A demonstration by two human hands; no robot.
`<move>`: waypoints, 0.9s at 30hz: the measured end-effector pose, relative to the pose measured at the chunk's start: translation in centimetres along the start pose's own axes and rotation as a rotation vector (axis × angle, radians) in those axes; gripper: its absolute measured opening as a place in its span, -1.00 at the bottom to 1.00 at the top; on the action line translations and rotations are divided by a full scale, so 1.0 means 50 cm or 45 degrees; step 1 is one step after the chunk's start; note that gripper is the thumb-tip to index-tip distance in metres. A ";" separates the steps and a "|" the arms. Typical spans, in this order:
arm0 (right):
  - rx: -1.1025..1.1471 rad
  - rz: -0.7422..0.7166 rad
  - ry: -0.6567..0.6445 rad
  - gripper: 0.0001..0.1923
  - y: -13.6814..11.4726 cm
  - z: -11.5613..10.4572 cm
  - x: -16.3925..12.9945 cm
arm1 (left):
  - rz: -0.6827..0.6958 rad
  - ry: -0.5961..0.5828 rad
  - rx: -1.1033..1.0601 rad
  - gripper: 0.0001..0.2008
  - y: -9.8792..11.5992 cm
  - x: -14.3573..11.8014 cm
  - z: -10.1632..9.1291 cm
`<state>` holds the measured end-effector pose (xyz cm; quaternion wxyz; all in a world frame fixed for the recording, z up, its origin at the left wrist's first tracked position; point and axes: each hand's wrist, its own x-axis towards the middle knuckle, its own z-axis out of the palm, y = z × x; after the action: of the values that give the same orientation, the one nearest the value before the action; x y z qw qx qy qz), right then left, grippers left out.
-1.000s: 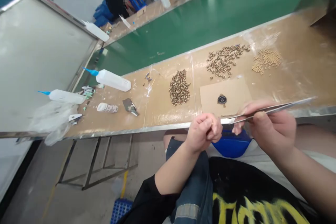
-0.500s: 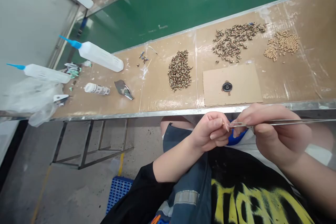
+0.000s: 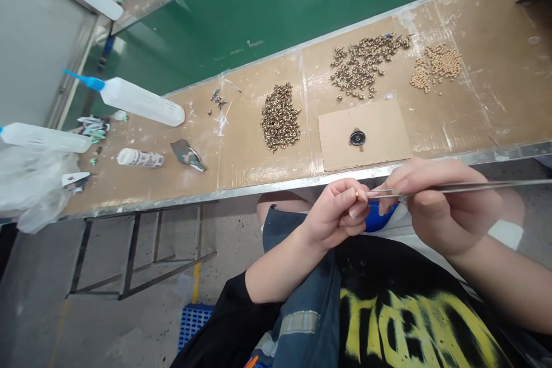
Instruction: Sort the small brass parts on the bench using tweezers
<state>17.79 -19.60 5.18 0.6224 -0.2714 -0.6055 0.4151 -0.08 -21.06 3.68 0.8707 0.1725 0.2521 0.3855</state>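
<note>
Steel tweezers (image 3: 452,188) lie pinched in the right hand (image 3: 440,204), fingers folded round their shaft, tips meeting the left hand (image 3: 338,213) just below the near edge of the cardboard square (image 3: 366,135). That left hand is curled nearly closed, thumb and forefinger nipping a tiny tan bit (image 3: 357,192) too small to identify. On the cardboard square sits one black round part (image 3: 357,138). Three heaps of small metal pieces surround it: one (image 3: 280,118) to its left, one (image 3: 366,63) beyond it, a paler one (image 3: 435,63) beyond and to its right. Two blue-tipped bottles (image 3: 138,100) lie far left of it, with a small white tube (image 3: 140,157) nearer
</note>
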 end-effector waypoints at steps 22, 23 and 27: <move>-0.217 -0.283 -0.099 -0.83 -0.004 -0.009 -0.001 | 0.574 0.193 0.640 -0.78 0.001 -0.018 0.011; -0.214 -0.272 -0.077 -0.83 -0.003 -0.006 -0.001 | 0.574 0.211 0.660 -0.78 0.002 -0.018 0.011; -0.224 -0.277 -0.051 -0.79 0.004 -0.002 -0.001 | 0.542 0.246 0.682 -0.75 0.006 -0.018 0.013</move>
<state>17.84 -19.54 4.95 0.6253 -0.2494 -0.6777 0.2960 -0.40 -21.65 4.62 0.6667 0.4061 0.3841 0.4930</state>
